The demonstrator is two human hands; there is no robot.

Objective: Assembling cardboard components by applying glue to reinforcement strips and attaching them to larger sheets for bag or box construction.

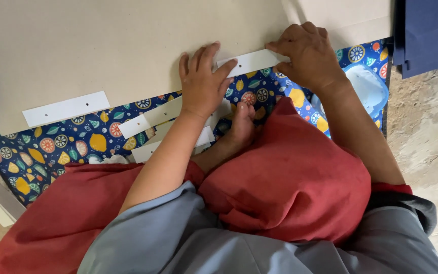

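Both hands pressed flat, palms down, on one narrow white card strip with punched holes (pixel 252 61), lying along the lower edge of a large grey-beige cardboard sheet (pixel 102 45). Left hand (pixel 202 83) spread open, fingers extended over the left end of that strip and partly onto the sheet, nothing gripped. Right hand (pixel 307 56) curled over the right end of the strip, fingertips bearing down on it where strip and sheet meet; clenched around nothing, only pressing.

Second white punched strip (pixel 67 108) already lying along the same sheet edge, well to the left, apart from both hands. Loose pile of more white strips (pixel 150 119) just below the left wrist, resting on a dark blue cloth printed with lemons, leaves and citrus slices (pixel 41 147). Bare foot (pixel 242 124) resting on that cloth between the two forearms, touching the pile. Red trousers (pixel 290 177) over bent knees, grey-blue shirt (pixel 188 233) in the foreground. Pale blue plastic container (pixel 368 86) on the cloth just beside the right forearm. Stack of dark navy sheets (pixel 429 35) at top right, on a bare concrete floor (pixel 424 132).
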